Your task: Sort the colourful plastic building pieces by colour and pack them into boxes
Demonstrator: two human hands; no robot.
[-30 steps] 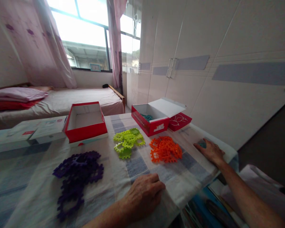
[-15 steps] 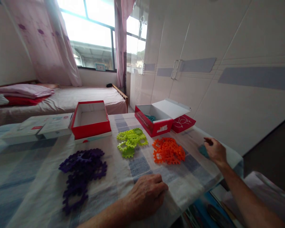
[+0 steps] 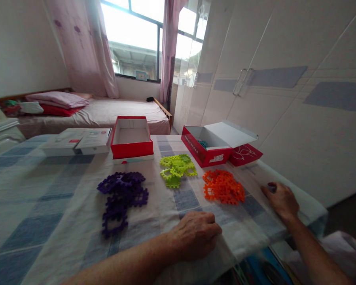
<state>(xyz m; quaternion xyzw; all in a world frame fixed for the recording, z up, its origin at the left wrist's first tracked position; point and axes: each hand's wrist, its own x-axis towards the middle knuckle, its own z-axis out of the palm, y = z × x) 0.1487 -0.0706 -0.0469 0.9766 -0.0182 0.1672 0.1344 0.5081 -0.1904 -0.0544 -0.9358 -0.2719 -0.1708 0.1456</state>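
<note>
My left hand [image 3: 195, 233] rests knuckles-up on the checked tablecloth [image 3: 47, 206] near the front edge, fingers curled under; nothing shows in it. Palm down, my right hand [image 3: 281, 200] lies flat at the table's right end with fingers stretched out. A small dark bit peeks out at its fingertips. Just left of that hand lies a pile of orange interlocking pieces [image 3: 223, 187]. A lime green pile [image 3: 178, 170] and a purple pile [image 3: 121, 194] lie further left.
Behind the piles are an open red box [image 3: 132, 148] and a red box with a white flap [image 3: 209, 156] holding teal pieces. White flat boxes [image 3: 77, 140] lie at the back left. A bed, a window and wardrobe doors lie beyond.
My right hand lifted off a teal piece, then settled flat on the cloth again, and the teal piece is out of sight. My left hand stayed put. The view swung so everything sits further right.
</note>
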